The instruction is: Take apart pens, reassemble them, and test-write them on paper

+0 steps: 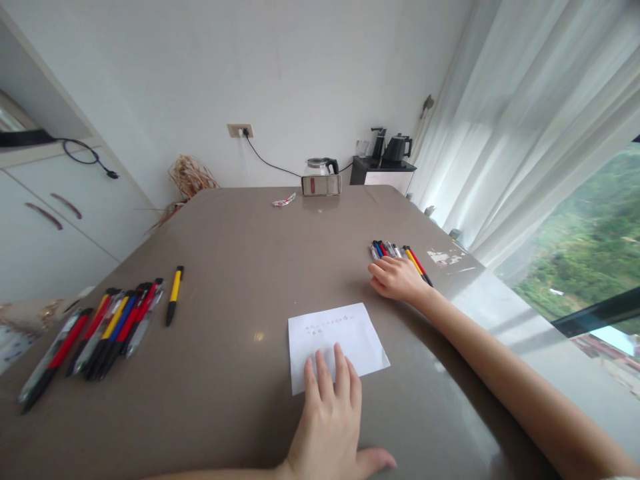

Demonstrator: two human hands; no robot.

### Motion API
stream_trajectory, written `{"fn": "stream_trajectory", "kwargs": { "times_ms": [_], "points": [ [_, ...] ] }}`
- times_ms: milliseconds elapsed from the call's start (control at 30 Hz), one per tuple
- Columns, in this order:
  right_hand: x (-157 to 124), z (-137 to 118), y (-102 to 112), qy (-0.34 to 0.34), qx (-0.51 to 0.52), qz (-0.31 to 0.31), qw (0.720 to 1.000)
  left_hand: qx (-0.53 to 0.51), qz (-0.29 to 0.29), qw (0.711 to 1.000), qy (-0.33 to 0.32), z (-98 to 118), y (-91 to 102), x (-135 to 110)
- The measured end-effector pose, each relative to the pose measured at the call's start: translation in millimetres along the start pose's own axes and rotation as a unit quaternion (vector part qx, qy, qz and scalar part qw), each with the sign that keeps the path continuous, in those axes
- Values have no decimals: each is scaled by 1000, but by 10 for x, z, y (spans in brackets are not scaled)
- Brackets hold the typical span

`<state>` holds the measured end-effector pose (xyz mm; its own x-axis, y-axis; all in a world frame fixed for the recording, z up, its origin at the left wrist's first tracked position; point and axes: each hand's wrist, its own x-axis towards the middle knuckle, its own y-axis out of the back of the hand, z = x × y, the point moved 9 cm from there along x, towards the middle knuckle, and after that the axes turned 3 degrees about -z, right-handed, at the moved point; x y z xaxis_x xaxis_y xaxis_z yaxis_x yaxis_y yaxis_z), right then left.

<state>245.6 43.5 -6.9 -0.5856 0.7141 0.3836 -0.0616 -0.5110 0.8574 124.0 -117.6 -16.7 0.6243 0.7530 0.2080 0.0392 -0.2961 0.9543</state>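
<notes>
My left hand (330,410) lies flat, fingers spread, on the lower part of a white sheet of paper (350,340). A couple of short lines of handwriting run across the sheet's upper half. Farther forward on the right, my right hand (400,277) rests with curled fingers at the near side of a row of pens (383,249). These are clear, blue, red, white and yellow, and the hand covers their near parts. Whether a pen is between its fingers is hidden. A yellow-and-black pen (413,259) shows just beyond the knuckles.
On the left of the brown table (240,267) lie several mixed pens (115,327), with one yellow-and-black pen (175,293) apart from them. A crumpled wrapper (284,201), a metal box (321,186) and a glass pot (316,165) are at the far edge.
</notes>
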Motion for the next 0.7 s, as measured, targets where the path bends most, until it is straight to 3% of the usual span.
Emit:
{"fn": "stream_trajectory", "kwargs": {
  "times_ms": [100,167,267,400,467,567,633,700],
  "points": [
    [19,2,49,-66,53,21,996,20,5,1000,-2,-97,162,96],
    [21,-6,47,-114,113,30,986,46,-16,998,44,-331,284,225],
    [26,-82,-17,-140,179,19,974,70,-64,985,147,-924,427,421],
    [47,-206,-95,-109,182,-13,977,110,-65,950,284,-2018,489,475],
    [54,-228,-108,-99,174,-22,980,99,-108,934,326,-2583,285,398],
    [67,-226,-116,-100,169,-31,980,65,-188,872,447,-3378,-172,99],
    [75,-219,-123,-104,167,-35,980,34,-212,861,461,-3657,-475,-3],
    [79,-211,-135,-108,166,-39,979,26,-219,858,464,-3803,-698,-60]
  ]
}}
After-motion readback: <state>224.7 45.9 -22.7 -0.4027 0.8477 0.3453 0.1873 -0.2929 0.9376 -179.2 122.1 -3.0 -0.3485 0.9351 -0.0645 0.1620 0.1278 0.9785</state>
